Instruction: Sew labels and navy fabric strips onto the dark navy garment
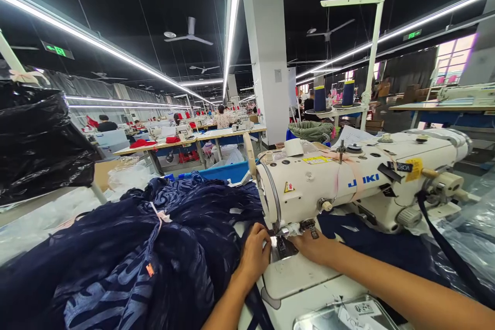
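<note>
A white sewing machine (pixel 309 185) with blue lettering stands in front of me. My left hand (pixel 255 250) is just left of its needle area, fingers curled inward; what they pinch, if anything, is hidden. From the right, my right hand (pixel 315 246) reaches in under the machine head with its fingers together at the presser foot, their tips partly covered. Between both hands lies the metal needle plate (pixel 284 248). A large heap of navy patterned fabric (pixel 181 247) lies against the left side of the machine bed, and a dark strip (pixel 258 305) hangs below my left wrist.
More navy fabric (pixel 371 237) lies behind the machine bed, beside clear plastic (pixel 469 237). A metal tray (pixel 320 319) sits at the front edge. Black plastic (pixel 42 139) bulks at left. Two thread cones (pixel 319 99) stand behind the machine. Other people work at distant tables.
</note>
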{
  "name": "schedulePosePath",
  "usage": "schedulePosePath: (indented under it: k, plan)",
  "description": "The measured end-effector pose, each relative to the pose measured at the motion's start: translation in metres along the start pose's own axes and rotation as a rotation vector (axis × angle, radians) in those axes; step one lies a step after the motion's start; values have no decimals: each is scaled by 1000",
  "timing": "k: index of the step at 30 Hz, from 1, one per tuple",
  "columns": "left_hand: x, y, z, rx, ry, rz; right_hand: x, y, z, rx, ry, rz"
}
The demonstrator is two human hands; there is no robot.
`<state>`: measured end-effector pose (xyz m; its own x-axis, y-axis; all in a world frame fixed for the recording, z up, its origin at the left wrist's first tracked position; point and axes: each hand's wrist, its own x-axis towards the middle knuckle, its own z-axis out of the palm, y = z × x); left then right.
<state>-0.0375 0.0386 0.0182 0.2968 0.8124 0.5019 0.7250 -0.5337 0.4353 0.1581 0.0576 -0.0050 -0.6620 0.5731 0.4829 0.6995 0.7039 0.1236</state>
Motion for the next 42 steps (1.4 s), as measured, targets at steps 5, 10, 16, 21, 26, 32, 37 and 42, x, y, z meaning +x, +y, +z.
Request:
schedulePosePath:
  k: [5,10,16,21,26,32,37,42]
  plan:
    - [-3,4,3,0,39,-99,-5,-17,-34,-174,-85,-116]
    - [-1,8,2,13,26,-135,-4,-11,-56,52,-330,-83]
    - [5,6,2,30,-5,-141,-20,2,-31,157,-140,-70]
    - [11,3,2,43,-21,-132,-15,-3,-26,103,-1,-189]
    - [16,2,3,50,-31,-122,-9,-11,-34,-31,-32,-181]
    - [18,-1,6,51,-36,-118,-6,-17,-45,-94,-104,-160]
    - [17,-1,7,49,-33,-124,-3,-21,-51,-130,-168,-173]
    - [18,0,6,46,-19,-116,-2,-26,-56,-179,-180,-168]
